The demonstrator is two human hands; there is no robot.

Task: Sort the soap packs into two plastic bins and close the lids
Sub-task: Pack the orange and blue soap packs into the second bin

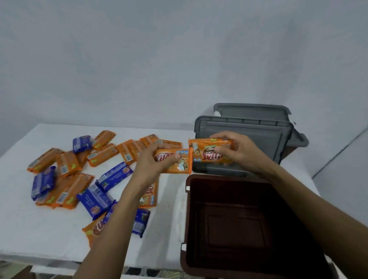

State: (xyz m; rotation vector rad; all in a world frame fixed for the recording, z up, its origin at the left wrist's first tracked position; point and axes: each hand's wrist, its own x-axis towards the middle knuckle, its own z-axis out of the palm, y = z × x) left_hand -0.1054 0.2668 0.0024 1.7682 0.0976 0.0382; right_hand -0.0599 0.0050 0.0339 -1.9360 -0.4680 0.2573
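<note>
your left hand point(152, 159) gripped one orange soap pack point(176, 163), fingers curled round its left end and thumb across the front. your right hand point(241, 152) gripped a second orange pack point(209, 152), fingers over the top edge and thumb on the face. the two packs were held up end to end, near edges touching or almost so (could not tell which), above the gap between the pile and the bins. the brown bin point(188, 201) sat at the near right edge of the table point(25, 218), lid off, inside dark with no packs visible in it. the grey bin point(241, 124) stood just behind the brown one, partly hidden by your right hand and its pack; grey lid parts showed on and behind it, and i could not tell whether it was shut. the loose orange packs point(68, 164) lay scattered on the left half of the white table, several overlapping. the blue packs point(42, 183) were mixed in among them, one at the far side and some nearer you, partly under your left forearm. a plain pale wall point(176, 56) stood behind the table.
</note>
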